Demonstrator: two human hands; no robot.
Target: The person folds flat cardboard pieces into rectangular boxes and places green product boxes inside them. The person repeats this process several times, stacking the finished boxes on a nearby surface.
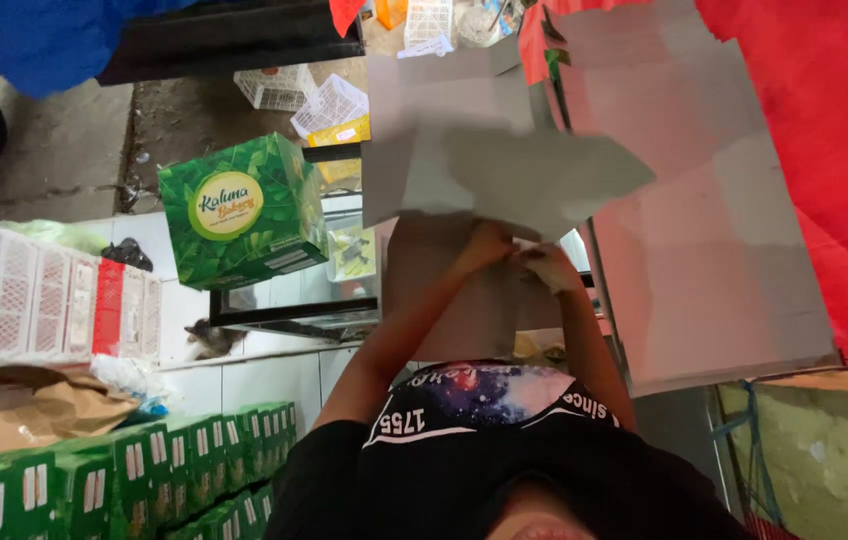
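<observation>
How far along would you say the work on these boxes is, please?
Done: one green box stands made up, and rows of green cartons are stacked at the lower left. In hand: the left hand and right hand grip a grey sheet with its flaps loose and blurred. Left: more flat grey sheets lie unfolded on the right.

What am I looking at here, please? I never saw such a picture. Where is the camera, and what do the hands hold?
There is no machine, only a person. The camera sits on their head and looks down, so you see their dark shirt and both arms. The left hand and right hand grip the edge of a flat grey cardboard sheet. More grey sheets lie stacked to the right. A green printed box stands to the left, with green cartons below it.
</observation>
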